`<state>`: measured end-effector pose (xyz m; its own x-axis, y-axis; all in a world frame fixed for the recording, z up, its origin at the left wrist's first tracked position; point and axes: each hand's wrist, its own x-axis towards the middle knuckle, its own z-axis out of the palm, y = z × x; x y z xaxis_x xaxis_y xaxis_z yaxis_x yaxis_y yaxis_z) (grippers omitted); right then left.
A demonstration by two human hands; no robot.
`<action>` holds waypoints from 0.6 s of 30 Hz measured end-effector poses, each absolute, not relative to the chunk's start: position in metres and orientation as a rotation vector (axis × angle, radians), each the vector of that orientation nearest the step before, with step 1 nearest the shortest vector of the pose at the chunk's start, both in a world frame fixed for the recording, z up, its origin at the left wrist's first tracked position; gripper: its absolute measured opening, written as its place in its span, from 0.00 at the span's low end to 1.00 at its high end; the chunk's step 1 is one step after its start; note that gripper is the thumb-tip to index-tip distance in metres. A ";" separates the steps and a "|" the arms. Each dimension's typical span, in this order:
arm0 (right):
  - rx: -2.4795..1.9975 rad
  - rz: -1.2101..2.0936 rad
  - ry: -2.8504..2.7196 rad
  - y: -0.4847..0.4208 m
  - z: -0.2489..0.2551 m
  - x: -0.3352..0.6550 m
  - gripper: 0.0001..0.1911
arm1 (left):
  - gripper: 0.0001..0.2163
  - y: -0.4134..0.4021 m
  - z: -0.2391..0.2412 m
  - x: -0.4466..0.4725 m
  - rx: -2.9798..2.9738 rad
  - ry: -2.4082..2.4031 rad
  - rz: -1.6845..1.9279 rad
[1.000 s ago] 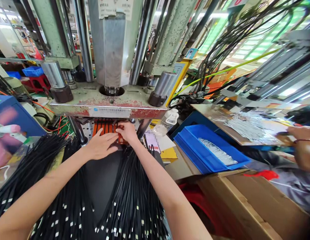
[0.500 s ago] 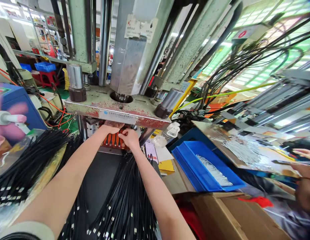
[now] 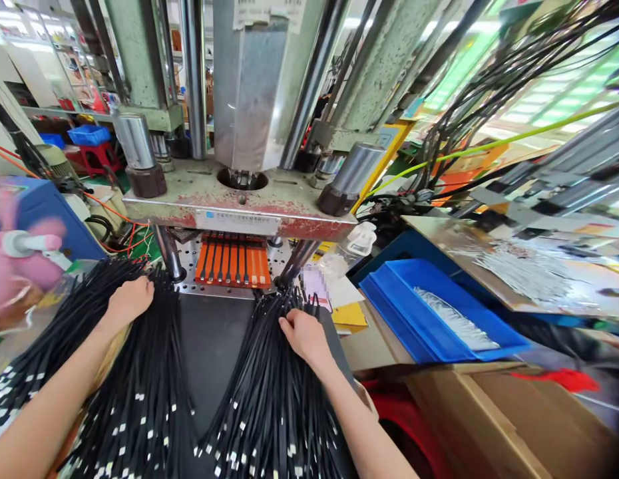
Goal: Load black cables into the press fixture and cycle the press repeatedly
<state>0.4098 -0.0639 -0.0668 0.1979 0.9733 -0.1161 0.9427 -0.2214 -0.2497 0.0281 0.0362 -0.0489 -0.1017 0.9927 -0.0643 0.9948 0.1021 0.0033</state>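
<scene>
An orange fixture (image 3: 233,260) with several black cable ends laid in its grooves sits on a perforated metal plate under the press platen (image 3: 239,206). My left hand (image 3: 130,299) rests curled on the left heap of black cables (image 3: 104,372), fingers closed over some strands. My right hand (image 3: 302,336) lies on the right heap of black cables (image 3: 274,399), its fingers pinching a few strands near their front ends. Both hands are clear of the press and about a hand's width in front of the fixture.
A blue bin (image 3: 439,319) with white parts stands right of the press, beside a metal sheet (image 3: 529,273) covered in more white parts. A cardboard box (image 3: 494,412) fills the lower right. Yellow papers (image 3: 347,316) and a plastic bottle (image 3: 354,243) lie between. A blue machine (image 3: 40,213) stands left.
Both hands have pulled back out from under the press, away from the orange fixture, and come down onto the two cable heaps. The fixture now shows unobstructed.
</scene>
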 end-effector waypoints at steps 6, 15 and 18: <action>-2.208 0.358 -1.643 -0.068 -0.058 0.416 0.13 | 0.13 0.046 -0.034 0.026 2.043 2.140 0.669; -1.275 0.764 -1.791 -0.095 0.005 0.351 0.05 | 0.10 -0.011 0.043 0.098 1.975 1.097 1.018; -1.142 0.791 -1.724 -0.095 0.019 0.335 0.05 | 0.09 -0.030 0.060 0.122 1.965 0.904 0.956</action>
<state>0.3355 -0.0947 0.0187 -0.1742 0.9283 0.3284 0.3570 0.3704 -0.8575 0.1223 -0.0298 0.0600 0.4694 0.8276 0.3077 0.2609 -0.4630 0.8471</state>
